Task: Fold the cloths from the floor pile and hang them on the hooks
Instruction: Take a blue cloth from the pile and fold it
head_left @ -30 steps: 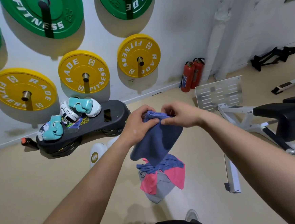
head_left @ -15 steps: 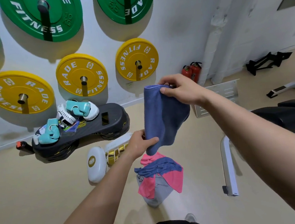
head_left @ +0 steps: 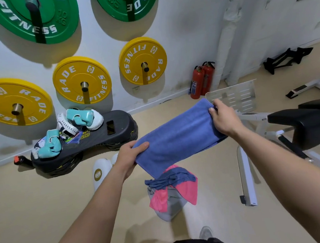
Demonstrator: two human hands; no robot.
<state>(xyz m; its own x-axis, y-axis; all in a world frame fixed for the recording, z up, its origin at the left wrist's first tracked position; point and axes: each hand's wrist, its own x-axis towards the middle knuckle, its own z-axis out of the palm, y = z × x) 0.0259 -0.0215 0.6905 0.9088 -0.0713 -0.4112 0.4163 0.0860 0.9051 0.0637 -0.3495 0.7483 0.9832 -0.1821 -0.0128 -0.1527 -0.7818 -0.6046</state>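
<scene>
Left hand [head_left: 128, 158] at eight o'clock and right hand [head_left: 224, 119] at two o'clock each pinch an end of a folded blue cloth [head_left: 177, 137], stretched above the floor pile [head_left: 170, 193].

3 yellow weight plates [head_left: 69, 78] and 3 green weight plates [head_left: 13, 21] hang on the wall, 1 green cut by the left edge. 2 red fire extinguishers [head_left: 198, 83]. 2 teal boxing gloves [head_left: 80, 117]. 1 black step platform [head_left: 118, 138]. 1 blue cloth [head_left: 177, 139]. The floor pile [head_left: 172, 193] shows 3 colours; its cloth count is unclear.

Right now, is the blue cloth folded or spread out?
Folded: the blue cloth is a narrow, layered strip, held between the left hand and right hand.
</scene>
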